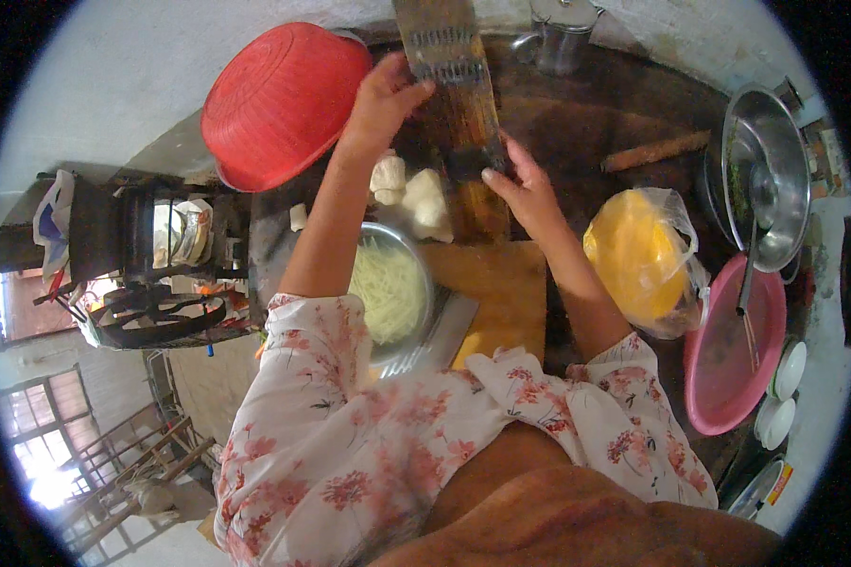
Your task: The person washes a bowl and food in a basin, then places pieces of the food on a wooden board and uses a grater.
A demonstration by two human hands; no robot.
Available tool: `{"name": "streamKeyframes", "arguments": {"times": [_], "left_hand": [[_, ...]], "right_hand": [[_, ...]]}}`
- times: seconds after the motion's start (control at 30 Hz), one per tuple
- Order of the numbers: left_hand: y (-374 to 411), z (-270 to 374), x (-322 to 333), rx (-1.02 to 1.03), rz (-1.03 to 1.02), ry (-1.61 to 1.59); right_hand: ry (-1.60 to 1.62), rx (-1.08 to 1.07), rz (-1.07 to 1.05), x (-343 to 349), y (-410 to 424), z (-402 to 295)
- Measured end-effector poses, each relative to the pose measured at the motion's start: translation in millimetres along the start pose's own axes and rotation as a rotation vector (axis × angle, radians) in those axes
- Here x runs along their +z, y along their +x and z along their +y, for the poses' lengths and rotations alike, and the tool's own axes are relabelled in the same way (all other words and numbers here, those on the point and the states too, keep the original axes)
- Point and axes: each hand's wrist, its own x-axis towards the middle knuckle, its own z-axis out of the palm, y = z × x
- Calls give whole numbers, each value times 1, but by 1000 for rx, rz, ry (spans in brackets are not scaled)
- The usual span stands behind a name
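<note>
A long wooden board grater with metal teeth [448, 53] stands near the wall at the top. My left hand [391, 92] is by its left edge, thumb and fingers apart; whether it touches the board is unclear. At the right edge, my right hand [521, 173] grips the grater's lower part between thumb and fingers. Peeled pale vegetable pieces [425, 202] lie left of the grater. Nearer my body, a metal bowl [425, 280] holds pale green shreds [390, 294]. A wide-bladed knife [457, 326] lies beside the bowl on a wooden cutting board [514, 283].
An upturned red basin [276, 106] is at upper left, a metal jug [562, 42] at the back. To the right are a wooden stick [656, 151], a plastic bag with yellow contents [635, 255], a steel basin [780, 177] and a pink basin [734, 354].
</note>
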Motion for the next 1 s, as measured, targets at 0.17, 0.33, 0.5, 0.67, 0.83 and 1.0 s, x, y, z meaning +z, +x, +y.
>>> {"name": "streamKeyframes", "arguments": {"times": [0.17,0.33,0.5,0.67,0.83,1.0], "left_hand": [[69,19,-16,205,162,60],[169,-1,-49,423,175,-41],[211,-52,-58,503,265,89],[225,-65,-69,470,224,166],[231,-56,-88,355,185,-84],[241,-78,-84,383,213,68]], "right_hand": [[35,171,159,-22,6,17],[189,290,152,-37,-39,74],[248,357,160,-39,-46,75],[290,347,139,-43,-44,76],[312,319,136,-42,-45,80],[300,362,148,-43,-44,79]]}}
